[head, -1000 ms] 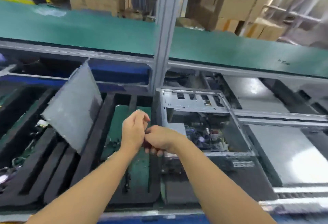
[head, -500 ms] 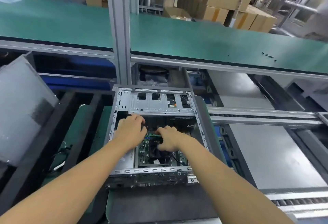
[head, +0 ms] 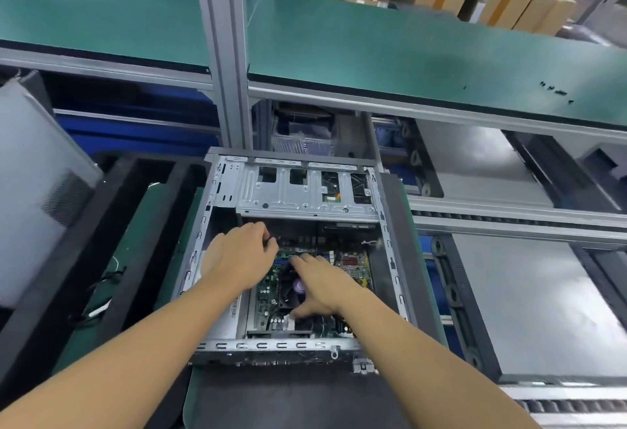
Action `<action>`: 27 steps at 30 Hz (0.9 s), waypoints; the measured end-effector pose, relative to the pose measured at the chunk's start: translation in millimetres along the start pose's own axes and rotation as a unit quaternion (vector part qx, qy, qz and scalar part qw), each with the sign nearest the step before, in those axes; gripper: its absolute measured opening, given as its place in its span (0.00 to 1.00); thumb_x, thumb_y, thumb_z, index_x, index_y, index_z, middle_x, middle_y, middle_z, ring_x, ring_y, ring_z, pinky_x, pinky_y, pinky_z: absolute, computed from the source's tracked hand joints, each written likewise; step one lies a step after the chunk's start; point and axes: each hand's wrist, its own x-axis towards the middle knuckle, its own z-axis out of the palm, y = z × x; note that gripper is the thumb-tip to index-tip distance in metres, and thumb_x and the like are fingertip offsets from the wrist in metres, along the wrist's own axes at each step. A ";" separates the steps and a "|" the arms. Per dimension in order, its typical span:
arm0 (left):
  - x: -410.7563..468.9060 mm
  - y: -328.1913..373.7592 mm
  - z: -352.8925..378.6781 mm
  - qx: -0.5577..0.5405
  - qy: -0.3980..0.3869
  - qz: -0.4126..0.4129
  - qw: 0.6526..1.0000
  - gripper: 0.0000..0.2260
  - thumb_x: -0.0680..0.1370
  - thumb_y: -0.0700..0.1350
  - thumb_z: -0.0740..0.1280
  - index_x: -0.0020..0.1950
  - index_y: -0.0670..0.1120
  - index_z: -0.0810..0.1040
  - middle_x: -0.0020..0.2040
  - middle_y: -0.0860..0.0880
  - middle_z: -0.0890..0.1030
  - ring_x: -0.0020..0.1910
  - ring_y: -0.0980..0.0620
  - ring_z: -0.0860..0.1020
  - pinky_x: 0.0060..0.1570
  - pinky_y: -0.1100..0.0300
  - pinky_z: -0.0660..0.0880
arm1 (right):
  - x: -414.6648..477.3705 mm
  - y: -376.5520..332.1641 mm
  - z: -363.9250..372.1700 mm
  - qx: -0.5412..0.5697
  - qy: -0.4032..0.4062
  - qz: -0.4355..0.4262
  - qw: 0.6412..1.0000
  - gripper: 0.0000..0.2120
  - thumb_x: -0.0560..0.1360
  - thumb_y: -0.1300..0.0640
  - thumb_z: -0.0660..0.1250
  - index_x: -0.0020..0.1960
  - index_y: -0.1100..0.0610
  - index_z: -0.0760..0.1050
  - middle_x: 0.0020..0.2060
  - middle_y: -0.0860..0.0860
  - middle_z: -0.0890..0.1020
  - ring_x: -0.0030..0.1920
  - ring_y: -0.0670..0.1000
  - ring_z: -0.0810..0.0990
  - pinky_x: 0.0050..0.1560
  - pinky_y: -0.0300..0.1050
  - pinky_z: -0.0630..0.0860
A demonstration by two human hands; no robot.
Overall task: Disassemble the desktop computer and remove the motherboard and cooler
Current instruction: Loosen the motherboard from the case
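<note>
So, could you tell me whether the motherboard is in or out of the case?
In: the motherboard lies inside the open case, with the cooler on it.

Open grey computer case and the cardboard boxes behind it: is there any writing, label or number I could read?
No text is legible anywhere.
Print on the white sticker inside the open grey metal computer case: too blurred.
Markings on the green motherboard: too small.
The brown cardboard boxes: orange patches only, no readable words.
</note>
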 end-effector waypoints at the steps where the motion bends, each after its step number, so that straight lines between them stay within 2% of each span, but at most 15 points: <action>1: -0.3 -0.1 -0.1 0.000 0.001 -0.002 1.000 0.14 0.80 0.58 0.54 0.54 0.54 0.76 0.49 0.57 0.80 0.45 0.53 0.78 0.47 0.53 0.73 | -0.1 1.0 1.2 -0.003 0.004 -0.005 1.000 0.53 0.64 0.37 0.77 0.78 0.56 0.54 0.72 0.56 0.67 0.69 0.61 0.67 0.66 0.60 0.73; 4: -0.6 -0.8 0.2 0.000 0.002 -0.004 1.000 0.13 0.80 0.58 0.54 0.52 0.55 0.75 0.46 0.57 0.80 0.42 0.54 0.78 0.44 0.54 0.74 | -1.1 1.5 1.1 -0.015 0.030 -0.022 0.999 0.53 0.65 0.39 0.77 0.78 0.56 0.54 0.71 0.56 0.66 0.69 0.61 0.67 0.67 0.60 0.72; 9: 0.6 -0.7 1.7 0.001 0.012 -0.006 1.000 0.12 0.80 0.58 0.54 0.52 0.55 0.74 0.45 0.57 0.81 0.39 0.54 0.75 0.40 0.56 0.68 | -1.8 -7.8 -5.3 -0.043 0.092 -0.046 0.994 0.52 0.65 0.41 0.78 0.78 0.55 0.54 0.70 0.56 0.66 0.69 0.60 0.65 0.66 0.63 0.68; 15: 1.5 -2.7 1.3 -0.025 0.005 -0.010 1.000 0.12 0.80 0.58 0.55 0.56 0.55 0.73 0.47 0.57 0.81 0.46 0.53 0.80 0.46 0.53 0.75 | -4.6 -0.1 -6.7 -0.027 0.084 -0.018 0.996 0.51 0.66 0.40 0.77 0.79 0.53 0.53 0.72 0.54 0.66 0.70 0.59 0.65 0.68 0.61 0.69; 20: 0.9 -1.6 0.7 -0.029 0.011 -0.009 0.999 0.11 0.80 0.57 0.56 0.56 0.55 0.73 0.45 0.57 0.82 0.44 0.54 0.80 0.45 0.54 0.75 | 0.7 1.6 -9.1 -0.010 0.059 0.005 0.998 0.51 0.67 0.41 0.77 0.80 0.53 0.52 0.74 0.53 0.64 0.71 0.59 0.64 0.65 0.60 0.72; 27: -0.8 -2.7 0.1 -0.031 0.005 -0.009 0.999 0.10 0.80 0.56 0.56 0.55 0.55 0.73 0.44 0.58 0.81 0.42 0.55 0.79 0.45 0.54 0.75 | 1.2 -0.6 -6.4 0.000 0.041 0.015 0.999 0.50 0.69 0.43 0.76 0.80 0.53 0.51 0.76 0.52 0.61 0.73 0.58 0.62 0.67 0.60 0.71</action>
